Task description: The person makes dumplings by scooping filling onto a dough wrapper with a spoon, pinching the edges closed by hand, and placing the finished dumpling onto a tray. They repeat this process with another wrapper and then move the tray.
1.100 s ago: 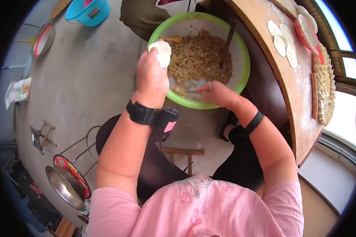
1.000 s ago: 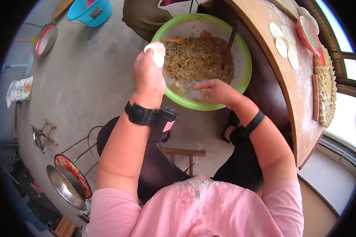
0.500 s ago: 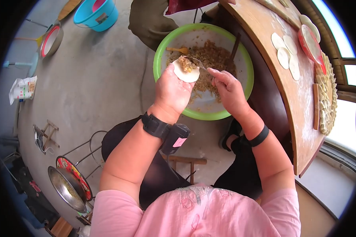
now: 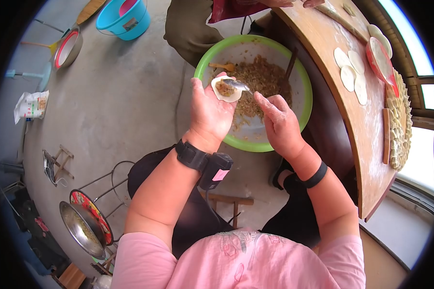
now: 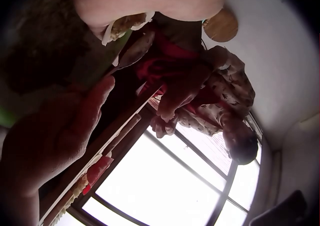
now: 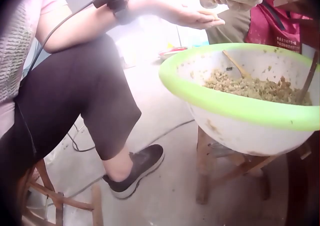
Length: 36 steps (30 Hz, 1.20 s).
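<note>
In the head view a round dough wrapper (image 4: 232, 98) with brown-green filling (image 4: 223, 88) on it lies on the fingers of the upturned left hand (image 4: 209, 113). The right hand (image 4: 282, 126) pinches the handle of a metal spoon (image 4: 237, 85), whose bowl is over the filling. Both hands are above the near side of a green-rimmed basin (image 4: 307, 91) of filling. The left wrist view shows the spoon (image 5: 137, 50) beside the filled wrapper (image 5: 123, 27). In the right wrist view the left palm (image 6: 195, 18) faces up near the basin's rim (image 6: 175, 78).
A wooden spoon (image 4: 223, 66) and a dark stick (image 4: 291, 62) stand in the basin. On the floured table (image 4: 345, 108) at right lie flat wrappers (image 4: 347, 78), a red-rimmed sieve-like item (image 4: 380, 60) and rows of dumplings (image 4: 399, 120). Another person (image 5: 200, 85) is across the basin.
The left hand has come from the basin's left edge toward the middle, with its palm turned up. The right hand has lifted the spoon out of the basin, and filling now lies on the wrapper.
</note>
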Tool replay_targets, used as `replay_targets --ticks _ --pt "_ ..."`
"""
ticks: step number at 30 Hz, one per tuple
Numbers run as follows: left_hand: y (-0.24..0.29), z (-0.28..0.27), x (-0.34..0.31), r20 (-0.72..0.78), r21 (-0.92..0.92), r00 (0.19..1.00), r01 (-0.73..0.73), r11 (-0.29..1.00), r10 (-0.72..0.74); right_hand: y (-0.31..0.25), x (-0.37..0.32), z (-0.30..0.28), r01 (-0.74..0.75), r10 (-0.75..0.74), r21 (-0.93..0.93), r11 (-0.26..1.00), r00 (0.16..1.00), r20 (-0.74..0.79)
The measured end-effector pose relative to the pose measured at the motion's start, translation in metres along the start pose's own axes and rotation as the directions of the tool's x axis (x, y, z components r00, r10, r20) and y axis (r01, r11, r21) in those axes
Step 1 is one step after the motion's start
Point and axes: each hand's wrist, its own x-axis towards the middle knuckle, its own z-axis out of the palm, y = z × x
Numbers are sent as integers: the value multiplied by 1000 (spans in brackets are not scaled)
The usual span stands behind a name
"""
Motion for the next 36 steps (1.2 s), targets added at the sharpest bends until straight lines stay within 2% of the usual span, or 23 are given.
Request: replay_targets --ticks 4,7,10,11,14,18,21,24,25,28,29,35,36 --pt "-1 6 -3 -16 15 1000 15 1000 -15 1 2 3 12 -7 -59 998 997 81" --pt "3 5 -3 -15 32 1000 -22 999 22 0 5 -10 2 -1 15 1000 998 -64" --pt "4 3 0 -7 61 998 -54 997 54 3 7 -20 -32 31 -2 999 993 -117" --pt "3 3 1 -2 63 998 -57 996 57 5 6 -20 13 -14 -12 1000 994 -111" --pt "1 2 4 9 69 998 -63 996 62 6 2 -18 30 -32 -41 999 999 -34" --pt "1 -1 6 -9 56 996 -86 995 87 11 -1 -20 90 -83 -201 975 996 40" --pt "4 0 5 -30 45 994 -103 994 104 29 -4 -22 71 -16 -410 910 991 136" --pt "4 4 4 -30 26 994 -100 995 101 35 -7 -28 -92 183 -488 868 973 143" --pt "4 4 3 -29 19 995 -98 995 98 30 -5 -32 -93 132 -406 909 989 67" --pt "2 2 5 -21 24 995 -100 995 100 11 2 -38 -1 -5 -217 976 1000 -25" --pt "2 2 5 -11 33 995 -98 995 99 7 2 -38 35 -38 -158 987 999 -14" --pt "2 0 5 8 13 997 -80 997 80 18 -5 -27 61 -47 -170 984 995 87" --pt "3 1 5 -5 3 997 -82 997 82 26 -7 -28 43 -12 -257 966 992 122"
